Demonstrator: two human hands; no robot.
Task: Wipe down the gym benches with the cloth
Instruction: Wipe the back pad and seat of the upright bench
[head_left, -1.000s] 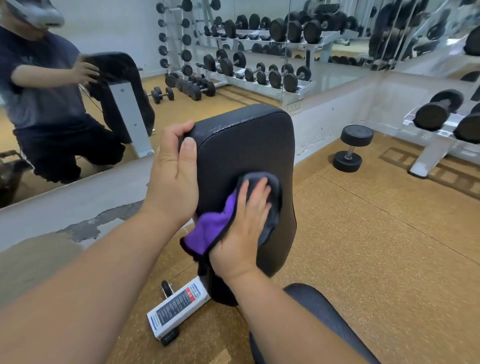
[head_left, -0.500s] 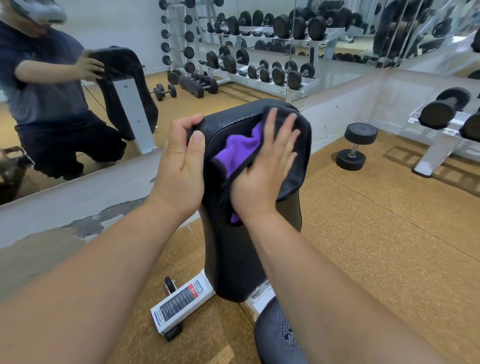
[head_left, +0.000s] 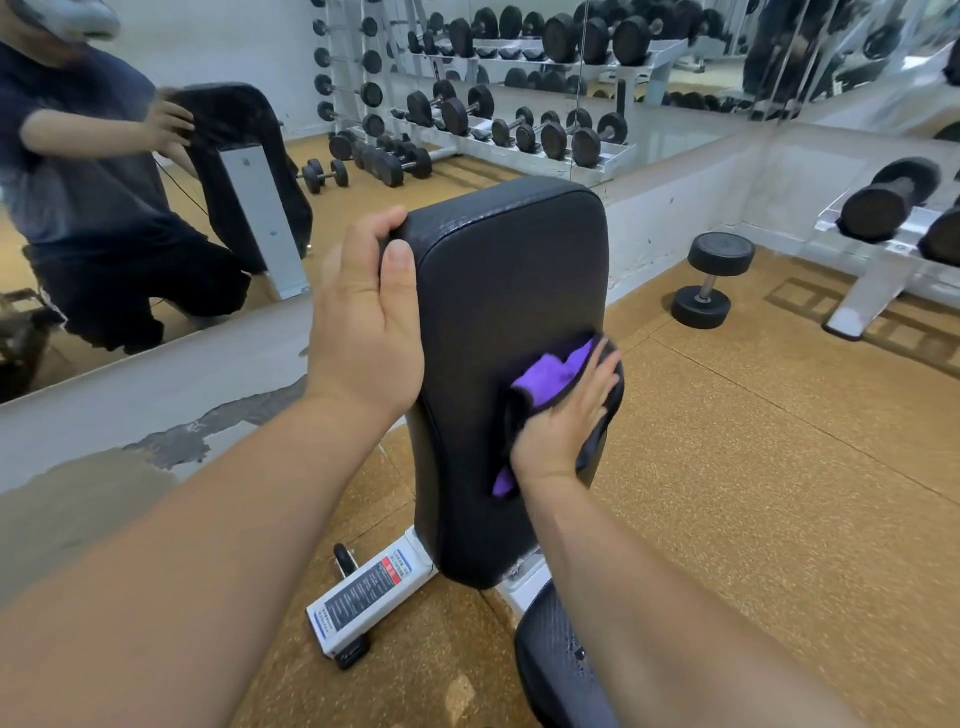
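Observation:
An upright black padded bench backrest (head_left: 498, 291) stands in front of me. My left hand (head_left: 363, 322) grips its upper left edge, thumb on the front face. My right hand (head_left: 563, 415) presses a purple and dark grey cloth (head_left: 550, 371) flat against the backrest's right side, about halfway down. The cloth wraps slightly over the right edge. The black seat pad (head_left: 556, 660) shows at the bottom, with a few water drops on it.
The bench's white base foot (head_left: 363, 597) with a label rests on the cork floor. A black dumbbell (head_left: 709, 278) stands on end to the right, near a white dumbbell rack (head_left: 883, 260). A wall mirror (head_left: 156, 156) behind reflects a person and racks.
My right hand has moved the cloth from the top of the backrest down to its right side at mid height. My left hand keeps its grip on the upper left edge.

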